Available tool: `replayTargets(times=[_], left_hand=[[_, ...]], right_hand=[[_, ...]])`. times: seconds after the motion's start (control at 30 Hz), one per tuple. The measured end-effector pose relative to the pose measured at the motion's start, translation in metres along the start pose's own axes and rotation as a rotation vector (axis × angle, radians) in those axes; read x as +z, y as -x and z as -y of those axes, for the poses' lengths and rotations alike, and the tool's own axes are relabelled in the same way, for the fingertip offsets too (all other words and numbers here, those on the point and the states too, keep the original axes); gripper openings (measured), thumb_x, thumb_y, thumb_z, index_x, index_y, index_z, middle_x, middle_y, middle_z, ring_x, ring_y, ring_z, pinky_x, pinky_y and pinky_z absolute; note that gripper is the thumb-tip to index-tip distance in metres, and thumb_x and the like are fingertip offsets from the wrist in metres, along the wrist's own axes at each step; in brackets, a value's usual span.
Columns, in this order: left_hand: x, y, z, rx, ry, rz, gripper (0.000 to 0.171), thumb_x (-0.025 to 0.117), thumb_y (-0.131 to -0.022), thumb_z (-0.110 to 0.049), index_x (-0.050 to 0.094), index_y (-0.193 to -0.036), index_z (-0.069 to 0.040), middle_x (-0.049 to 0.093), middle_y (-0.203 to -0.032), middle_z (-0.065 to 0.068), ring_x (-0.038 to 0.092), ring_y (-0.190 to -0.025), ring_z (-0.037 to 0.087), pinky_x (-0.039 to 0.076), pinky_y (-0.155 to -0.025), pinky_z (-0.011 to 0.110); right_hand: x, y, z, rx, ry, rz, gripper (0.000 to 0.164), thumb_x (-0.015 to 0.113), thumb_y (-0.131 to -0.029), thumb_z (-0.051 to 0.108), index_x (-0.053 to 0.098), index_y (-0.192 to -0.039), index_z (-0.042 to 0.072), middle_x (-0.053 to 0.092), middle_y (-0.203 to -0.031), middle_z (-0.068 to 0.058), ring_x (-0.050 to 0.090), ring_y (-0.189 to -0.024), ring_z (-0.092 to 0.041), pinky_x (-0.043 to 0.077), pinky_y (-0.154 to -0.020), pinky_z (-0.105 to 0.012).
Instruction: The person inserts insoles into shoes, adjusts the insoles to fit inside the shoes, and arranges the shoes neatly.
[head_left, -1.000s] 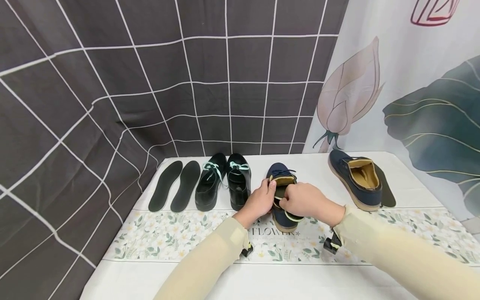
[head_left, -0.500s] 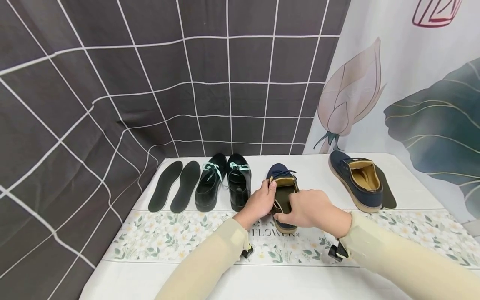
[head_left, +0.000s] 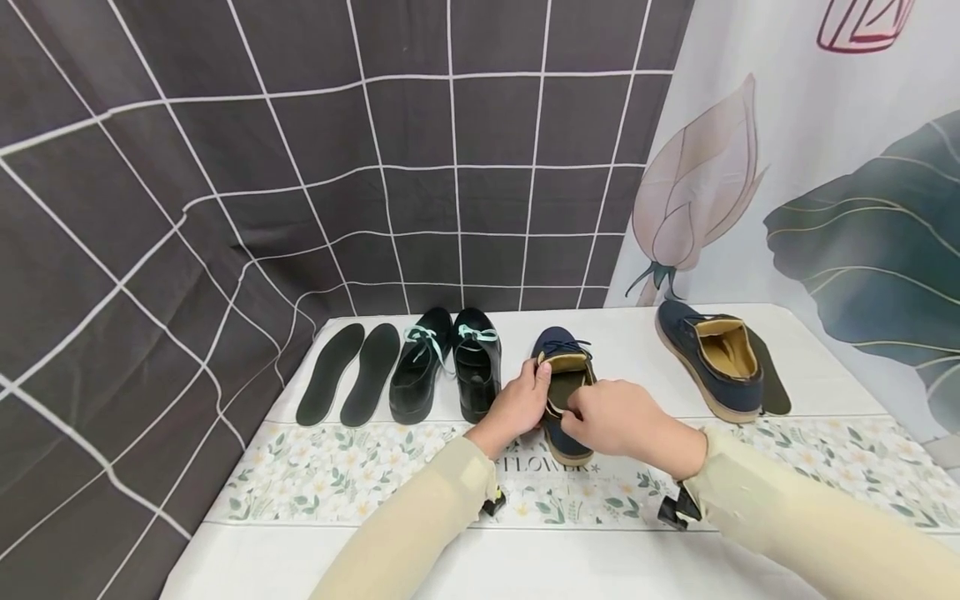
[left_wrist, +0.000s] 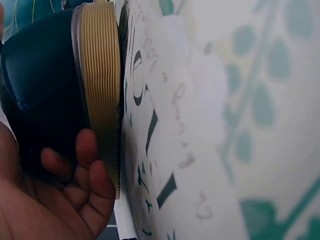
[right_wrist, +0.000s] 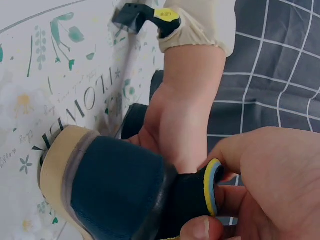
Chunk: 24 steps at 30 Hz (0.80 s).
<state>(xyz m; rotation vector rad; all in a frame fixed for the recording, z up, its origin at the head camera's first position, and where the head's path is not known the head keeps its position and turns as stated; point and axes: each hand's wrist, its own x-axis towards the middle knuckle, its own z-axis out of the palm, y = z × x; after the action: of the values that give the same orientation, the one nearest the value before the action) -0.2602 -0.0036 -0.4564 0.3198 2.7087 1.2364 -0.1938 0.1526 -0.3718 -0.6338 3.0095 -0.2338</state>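
A navy lace-up shoe [head_left: 567,442] with a tan sole stands near the table's middle, toe away from me. My left hand [head_left: 521,400] holds its left side, thumb at the opening. In the left wrist view its fingers [left_wrist: 86,150] lie against the shoe's side and ribbed sole [left_wrist: 100,60]. A dark insole [head_left: 562,388] lies partly inside the shoe. My right hand [head_left: 618,415] pinches the insole's rear end above the heel. Seen from the right wrist, that end has a yellow and blue layered edge [right_wrist: 210,187] between thumb and fingers.
Left of the hands stand two black shoes [head_left: 422,367] with mint laces. Two dark insoles [head_left: 330,373] lie farther left. At the right, another navy shoe [head_left: 705,367] rests beside a dark insole [head_left: 772,379]. A dark grid curtain [head_left: 495,200] hangs behind the table.
The right hand first loosened and shifted over the heel, then its fingers curled onto the insole's end again. The insole's end, raised and bent earlier, has changed position. The left hand has stayed put.
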Motion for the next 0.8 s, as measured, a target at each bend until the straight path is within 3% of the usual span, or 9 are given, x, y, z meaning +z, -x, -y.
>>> replayTargets(times=[0.2,0.47,0.8], left_hand=[[0.000,0.000,0.002,0.003,0.001,-0.002,0.071,0.014,-0.104,-0.062,0.031,-0.156,-0.017,0.068,-0.108,0.013,0.066,-0.088,0.025,0.050,-0.083,0.041],[0.000,0.000,0.002,-0.002,0.019,0.013,0.072,0.014,-0.103,-0.063,0.030,-0.156,-0.016,0.061,-0.073,0.005,0.059,-0.060,0.019,0.050,-0.076,0.039],[0.000,0.001,0.001,-0.006,0.015,0.000,0.073,0.014,-0.103,-0.064,0.032,-0.155,-0.017,0.063,-0.081,0.005,0.059,-0.062,0.018,0.051,-0.083,0.040]], right_hand=[[0.007,-0.008,-0.003,-0.006,-0.002,-0.032,0.040,0.056,-0.095,0.021,0.048,-0.055,0.020,0.043,-0.051,0.004,0.044,-0.045,-0.014,0.033,-0.044,-0.029],[0.017,-0.022,-0.008,-0.019,0.029,-0.067,0.039,0.056,-0.098,0.022,0.053,-0.060,0.018,0.049,-0.054,0.002,0.047,-0.047,-0.015,0.038,-0.046,-0.032],[0.027,-0.035,-0.012,-0.020,0.084,-0.038,0.038,0.056,-0.099,0.022,0.054,-0.061,0.015,0.052,-0.056,-0.001,0.053,-0.049,-0.018,0.045,-0.048,-0.035]])
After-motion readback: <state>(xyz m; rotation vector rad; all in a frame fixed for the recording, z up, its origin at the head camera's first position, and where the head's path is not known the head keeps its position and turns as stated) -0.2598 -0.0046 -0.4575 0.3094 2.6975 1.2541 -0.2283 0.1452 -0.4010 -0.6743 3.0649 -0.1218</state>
